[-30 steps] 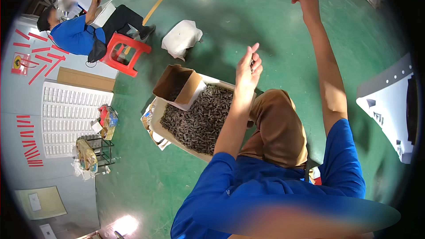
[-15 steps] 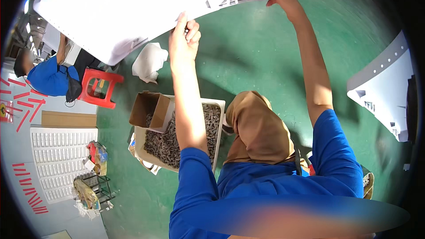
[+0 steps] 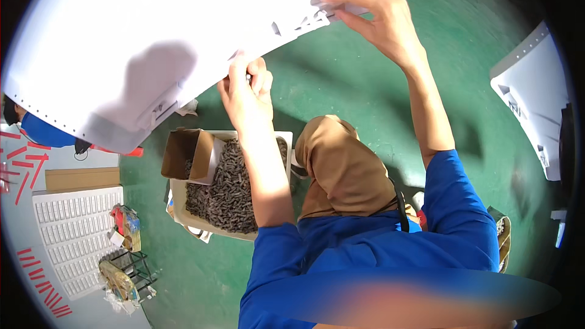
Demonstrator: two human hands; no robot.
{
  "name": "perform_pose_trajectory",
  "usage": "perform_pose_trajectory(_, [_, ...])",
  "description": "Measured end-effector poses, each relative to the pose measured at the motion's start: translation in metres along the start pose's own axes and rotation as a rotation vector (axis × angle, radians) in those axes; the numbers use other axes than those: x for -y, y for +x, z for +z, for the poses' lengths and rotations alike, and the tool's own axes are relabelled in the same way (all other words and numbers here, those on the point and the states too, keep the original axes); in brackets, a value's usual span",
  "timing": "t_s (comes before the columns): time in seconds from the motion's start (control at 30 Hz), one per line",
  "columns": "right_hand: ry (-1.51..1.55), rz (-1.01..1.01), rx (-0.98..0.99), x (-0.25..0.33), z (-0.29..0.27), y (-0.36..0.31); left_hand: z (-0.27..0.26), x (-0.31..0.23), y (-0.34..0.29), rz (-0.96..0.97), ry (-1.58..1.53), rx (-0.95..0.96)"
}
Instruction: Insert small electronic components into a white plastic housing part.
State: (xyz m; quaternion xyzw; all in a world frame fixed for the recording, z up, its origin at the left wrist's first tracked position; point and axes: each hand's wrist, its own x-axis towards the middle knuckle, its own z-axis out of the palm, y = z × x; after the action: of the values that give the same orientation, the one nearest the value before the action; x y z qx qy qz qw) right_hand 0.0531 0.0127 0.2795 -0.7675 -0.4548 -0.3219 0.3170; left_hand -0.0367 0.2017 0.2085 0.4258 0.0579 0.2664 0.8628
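Note:
A large white panel [image 3: 97, 30] with holes along its edge and small cut-outs fills the top of the view. My left hand [image 3: 248, 97] is at the panel's near edge with its fingers curled round a small piece, of which only a dark and shiny bit shows. Further right, my right hand [image 3: 381, 18] reaches over the same edge near the panel's corner. Its fingers and thumb are apart, and the fingertips touch the panel close to a row of small slots and tabs. Whether a tiny part lies under those fingertips I cannot make out.
By my left forearm stands a cream bin [image 3: 244, 236] of small grey pieces [image 3: 228, 198], with an open cardboard box [image 3: 194, 155] in it. Another white panel [image 3: 530, 97] is at right. A co-worker in blue [image 3: 42, 131] and a red stool [image 3: 131, 152] are partly hidden at left.
The panel now reaches further left and lower, covering more of the co-worker and stool. My right hand has left its corner grip and moved left onto the panel's face. My left hand stays curled.

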Motion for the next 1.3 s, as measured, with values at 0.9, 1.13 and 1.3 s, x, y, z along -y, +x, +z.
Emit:
perform_pose_trajectory(0.9, [0.399, -0.040, 0.395, -0.018, -0.103, -0.059, 0.041, 0.012, -0.077, -0.059, -0.044, -0.067])
perform_pose_trajectory(1.13, [0.070, 0.331, 0.245, 0.010, -0.082, -0.053, 0.049, 0.021, -0.084, -0.033, -0.061, -0.026])
perform_pose_trajectory(1.3, [0.047, 0.478, 0.396, 0.002, -0.077, -0.046, 0.060, 0.034, -0.089, 0.027, -0.078, 0.045])
